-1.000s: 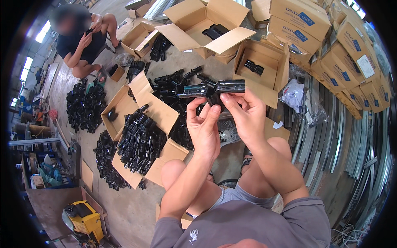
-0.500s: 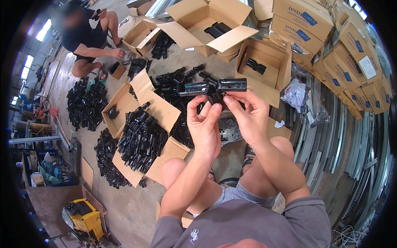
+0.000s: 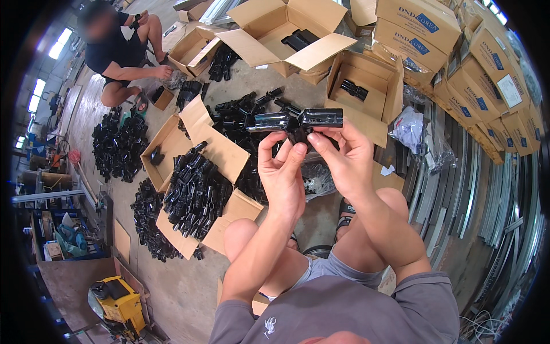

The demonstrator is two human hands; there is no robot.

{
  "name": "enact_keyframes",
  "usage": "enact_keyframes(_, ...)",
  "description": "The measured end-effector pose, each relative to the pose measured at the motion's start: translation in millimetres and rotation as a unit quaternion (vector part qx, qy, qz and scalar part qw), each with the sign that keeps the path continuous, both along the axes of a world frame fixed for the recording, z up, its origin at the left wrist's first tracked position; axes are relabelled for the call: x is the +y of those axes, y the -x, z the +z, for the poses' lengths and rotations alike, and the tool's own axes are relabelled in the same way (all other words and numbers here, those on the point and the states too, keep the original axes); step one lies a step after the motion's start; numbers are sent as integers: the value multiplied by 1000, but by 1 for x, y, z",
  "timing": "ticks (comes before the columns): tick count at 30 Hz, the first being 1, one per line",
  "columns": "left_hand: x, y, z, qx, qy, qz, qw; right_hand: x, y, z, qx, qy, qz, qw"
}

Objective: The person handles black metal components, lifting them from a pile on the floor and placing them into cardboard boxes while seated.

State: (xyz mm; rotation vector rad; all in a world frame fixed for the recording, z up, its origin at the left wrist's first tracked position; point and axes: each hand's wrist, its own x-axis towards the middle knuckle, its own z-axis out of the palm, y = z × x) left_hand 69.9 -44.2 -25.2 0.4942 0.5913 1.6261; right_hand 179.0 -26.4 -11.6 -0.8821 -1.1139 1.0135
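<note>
The left hand (image 3: 283, 186) and right hand (image 3: 346, 163) pinch the shiny black pipe joint (image 3: 322, 118) up in the air — if either pinch gets loose, it could slip and bang onto the floor (image 3: 183, 281).

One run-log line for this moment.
left grip: pinching black tubular part | right grip: pinching same part | nearby: open carton heaped with black parts | upper left: co-worker
</note>
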Motion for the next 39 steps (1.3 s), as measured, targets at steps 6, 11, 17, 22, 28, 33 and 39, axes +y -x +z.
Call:
enact_keyframes(6, 0, 1, 0, 9, -1, -9, 1000, -1, 2, 1, -8, 8, -30, 1000)
enact_keyframes(11, -1, 0, 0, 7, 3, -8, 1000, -1, 1, -1, -42, 1, -44, 998)
enact_keyframes(17, -1, 0, -1, 9, 0, -8, 1000, -2, 1, 0, -46, 4, -49, 998)
enact_keyframes(22, 0, 0, -2, 9, 0, -7, 1000, -4, 5, 4, 38, 19, -24, 999)
enact_keyframes(28, -1, -1, -2, 11, -1, -5, 1000, -3, 6, -5, 50, 16, -36, 998)
enact_keyframes(33, 0, -1, -3, 24, -1, 8, 1000, -4, 9, -6, 31, 14, -56, 998)
enact_keyframes(39, -1, -2, -4, 30, 0, 7, 1000, -6, 13, -4, 70, 10, -59, 996)
